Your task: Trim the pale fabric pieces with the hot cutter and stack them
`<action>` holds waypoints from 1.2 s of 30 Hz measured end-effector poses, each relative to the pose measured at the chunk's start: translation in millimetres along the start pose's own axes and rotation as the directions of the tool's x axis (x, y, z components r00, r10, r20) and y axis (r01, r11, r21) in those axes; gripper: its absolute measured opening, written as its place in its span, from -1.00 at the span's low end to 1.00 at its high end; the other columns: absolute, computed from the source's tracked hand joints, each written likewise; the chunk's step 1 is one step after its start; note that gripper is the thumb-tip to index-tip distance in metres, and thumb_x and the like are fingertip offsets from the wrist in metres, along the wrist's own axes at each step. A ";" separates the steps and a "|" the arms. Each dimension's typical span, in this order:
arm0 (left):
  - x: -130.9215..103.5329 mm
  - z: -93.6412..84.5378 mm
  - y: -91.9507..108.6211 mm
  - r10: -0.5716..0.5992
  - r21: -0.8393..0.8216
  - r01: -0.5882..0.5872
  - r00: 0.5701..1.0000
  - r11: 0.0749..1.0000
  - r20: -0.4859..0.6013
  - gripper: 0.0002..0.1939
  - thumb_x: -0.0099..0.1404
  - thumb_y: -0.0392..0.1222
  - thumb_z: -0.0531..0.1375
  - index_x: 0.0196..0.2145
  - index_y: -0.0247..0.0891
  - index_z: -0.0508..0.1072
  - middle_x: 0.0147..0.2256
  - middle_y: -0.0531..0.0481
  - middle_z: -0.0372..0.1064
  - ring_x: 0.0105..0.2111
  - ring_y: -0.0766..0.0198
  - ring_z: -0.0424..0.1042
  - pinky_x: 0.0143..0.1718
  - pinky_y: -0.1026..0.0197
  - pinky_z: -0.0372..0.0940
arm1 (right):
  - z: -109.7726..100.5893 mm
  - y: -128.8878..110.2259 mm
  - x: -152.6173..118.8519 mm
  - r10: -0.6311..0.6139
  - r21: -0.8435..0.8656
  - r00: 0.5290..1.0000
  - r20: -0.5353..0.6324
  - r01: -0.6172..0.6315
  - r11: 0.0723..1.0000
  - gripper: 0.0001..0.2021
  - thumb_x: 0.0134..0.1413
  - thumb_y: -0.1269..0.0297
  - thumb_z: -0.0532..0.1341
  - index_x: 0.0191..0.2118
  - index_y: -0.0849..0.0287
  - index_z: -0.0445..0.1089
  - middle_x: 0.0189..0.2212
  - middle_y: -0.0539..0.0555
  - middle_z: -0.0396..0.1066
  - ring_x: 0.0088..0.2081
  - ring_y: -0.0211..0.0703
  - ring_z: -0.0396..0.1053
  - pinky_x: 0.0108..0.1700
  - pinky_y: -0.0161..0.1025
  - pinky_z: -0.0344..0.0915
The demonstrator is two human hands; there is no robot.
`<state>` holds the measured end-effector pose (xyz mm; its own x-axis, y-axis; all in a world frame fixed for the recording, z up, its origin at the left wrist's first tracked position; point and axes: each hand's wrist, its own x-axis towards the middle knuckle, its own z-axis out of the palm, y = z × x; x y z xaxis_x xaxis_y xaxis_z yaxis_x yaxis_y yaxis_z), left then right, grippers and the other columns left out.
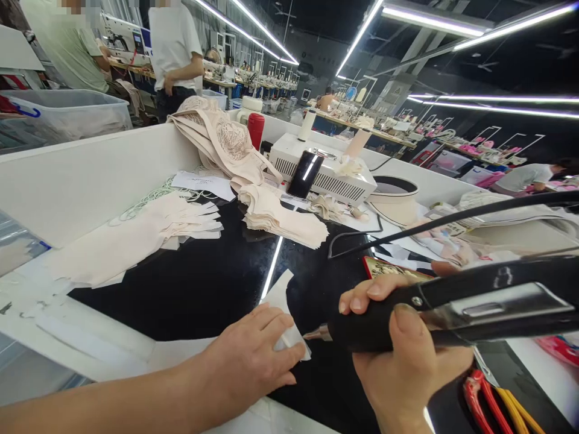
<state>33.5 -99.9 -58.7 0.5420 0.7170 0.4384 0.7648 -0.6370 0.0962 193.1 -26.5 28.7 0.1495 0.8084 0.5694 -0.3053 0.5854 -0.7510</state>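
My left hand [260,355] presses a small white strip of fabric [284,292] onto the glossy black work surface [194,301], its fingers bent over the strip. Part of the strip is hidden beneath these fingers. Wrapped in my right hand [407,355] is a black hand-held tool [375,319] with a pointed metal nozzle, lying roughly level. The nozzle tip is at the strip's right edge, close to my left fingertips; I cannot tell whether it touches. Farther back lie a stack of beige fabric pieces [284,217] and a fanned row of pale pieces [158,223].
Red-handled and yellow-handled tools [486,401] lie at lower right. A black cable [452,214] crosses the right side. Behind are a phone [305,173] leaning on a white vented box [335,163], beige lace bras [217,132] and a round container [393,196]. Co-workers [175,54] stand beyond the partition.
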 end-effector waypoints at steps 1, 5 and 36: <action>0.1 0.0 -0.2 0.003 -0.001 -0.003 1.000 1.000 -0.003 -0.47 0.29 0.08 0.51 0.05 -0.25 0.49 0.00 -0.22 0.42 0.04 -0.03 0.48 0.13 -0.04 0.47 | 0.9 1.3 -0.3 -0.002 -0.002 1.000 0.003 0.002 1.000 -0.59 0.13 0.31 0.45 0.07 0.03 0.39 -0.43 -0.13 0.49 -0.53 -0.22 0.41 -0.52 -0.23 0.45; 0.1 -2.3 -0.6 -0.004 -0.018 0.004 1.000 1.000 -0.014 -0.50 0.32 0.07 0.49 0.06 -0.22 0.50 0.02 -0.24 0.43 0.09 -0.04 0.47 0.17 -0.10 0.45 | 1.4 3.9 -3.7 -0.013 0.001 1.000 0.027 0.013 1.000 -0.61 0.16 0.34 0.44 0.06 0.01 0.39 -0.40 -0.12 0.49 -0.52 -0.23 0.42 -0.50 -0.23 0.48; -6.6 -9.0 -5.4 -0.052 -0.087 0.054 0.998 0.995 0.021 -0.43 0.36 0.06 0.45 0.23 -0.10 0.46 0.12 -0.24 0.37 0.15 -0.10 0.42 0.15 -0.17 0.49 | 10.8 15.4 -6.2 0.040 -0.001 0.999 0.030 -0.040 0.999 -0.50 0.21 0.28 0.45 0.19 -0.06 0.31 -0.37 -0.12 0.47 -0.48 -0.22 0.43 -0.45 -0.20 0.48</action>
<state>22.7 -103.7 -54.1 0.5089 0.7549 0.4137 0.7595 -0.6199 0.1970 177.4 -23.1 17.2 0.1093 0.8289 0.5486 -0.3102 0.5528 -0.7735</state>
